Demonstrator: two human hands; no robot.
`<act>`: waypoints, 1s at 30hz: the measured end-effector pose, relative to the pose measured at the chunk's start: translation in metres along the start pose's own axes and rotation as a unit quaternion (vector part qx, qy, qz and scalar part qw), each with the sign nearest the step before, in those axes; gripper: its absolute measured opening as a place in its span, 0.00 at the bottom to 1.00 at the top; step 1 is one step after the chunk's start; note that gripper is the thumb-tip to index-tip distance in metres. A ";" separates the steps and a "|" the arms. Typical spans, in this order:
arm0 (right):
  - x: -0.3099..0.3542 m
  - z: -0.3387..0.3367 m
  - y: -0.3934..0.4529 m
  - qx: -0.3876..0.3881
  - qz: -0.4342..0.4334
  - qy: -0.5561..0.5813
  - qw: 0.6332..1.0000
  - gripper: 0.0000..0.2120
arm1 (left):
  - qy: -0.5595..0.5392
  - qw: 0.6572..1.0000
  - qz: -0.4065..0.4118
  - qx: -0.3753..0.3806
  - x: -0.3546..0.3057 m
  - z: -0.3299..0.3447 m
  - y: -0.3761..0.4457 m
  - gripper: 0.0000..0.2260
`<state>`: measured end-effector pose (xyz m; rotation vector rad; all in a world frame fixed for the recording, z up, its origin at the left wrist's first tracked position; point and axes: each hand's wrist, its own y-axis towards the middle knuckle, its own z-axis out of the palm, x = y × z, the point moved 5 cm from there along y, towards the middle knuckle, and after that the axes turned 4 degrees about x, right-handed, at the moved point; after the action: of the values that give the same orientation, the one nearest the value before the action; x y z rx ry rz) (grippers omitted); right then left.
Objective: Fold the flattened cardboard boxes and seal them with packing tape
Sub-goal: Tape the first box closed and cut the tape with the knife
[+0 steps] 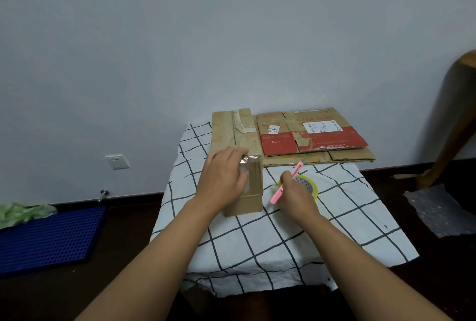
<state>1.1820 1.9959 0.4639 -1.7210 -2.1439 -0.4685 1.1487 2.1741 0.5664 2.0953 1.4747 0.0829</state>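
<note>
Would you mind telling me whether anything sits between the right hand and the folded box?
Nothing visible does. The right hand, gripping a pink cutter over the tape roll, is just beside the box, with only bare checked cloth between. The left hand rests on the box.

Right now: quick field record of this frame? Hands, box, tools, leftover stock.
left hand: resting on top of the small folded box, over the clear tape on it
right hand: grips pink cutter
tape roll: yellow, flat on checked cloth, under right hand
flattened boxes: stacked at the far edge, unfolded
box state: upright, tape across its top and down the near face
</note>
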 end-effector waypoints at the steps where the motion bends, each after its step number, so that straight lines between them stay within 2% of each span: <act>1: 0.001 -0.004 0.001 -0.023 0.001 0.002 1.000 0.11 | -0.002 1.000 -0.001 -0.002 0.001 0.000 0.000 0.16; 3: 0.004 -0.019 0.004 -0.076 0.006 0.038 0.996 0.12 | 0.003 1.000 -0.008 -0.009 0.003 0.000 -0.002 0.16; 6: 0.014 -0.049 0.006 -0.120 0.006 0.167 0.979 0.12 | 0.002 0.999 -0.032 -0.022 0.007 0.001 -0.005 0.16; 10: 0.032 -0.090 0.008 -0.168 0.037 0.372 0.912 0.10 | -0.055 0.995 -0.081 -0.027 0.011 0.001 -0.007 0.18; 12: 0.042 -0.101 0.009 -0.171 0.044 0.432 0.884 0.11 | -0.073 0.992 -0.091 -0.036 0.014 -0.001 -0.007 0.17; 15: 0.054 -0.101 0.008 -0.148 0.051 0.472 0.868 0.15 | -0.110 0.984 -0.129 -0.054 0.021 -0.004 -0.003 0.13; 17: 0.059 -0.097 0.006 -0.131 0.049 0.475 0.869 0.21 | -0.125 0.980 -0.140 -0.058 0.025 -0.004 0.000 0.10; 21: 0.061 -0.086 0.003 -0.104 0.024 0.395 0.913 0.30 | -0.118 0.985 -0.107 -0.070 0.028 -0.002 0.001 0.07; 25: 0.062 -0.079 0.007 -0.127 -0.018 0.303 0.944 0.30 | -0.093 0.990 -0.078 -0.072 0.028 -0.002 0.002 0.10; 30: 0.061 -0.070 0.007 -0.168 -0.040 0.278 0.945 0.27 | -0.052 0.996 -0.030 -0.060 0.031 -0.002 0.001 0.10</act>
<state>1.1811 2.0171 0.5540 -1.4241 -1.7886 -1.2378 1.1608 2.2017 0.5600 1.9293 1.4330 0.0382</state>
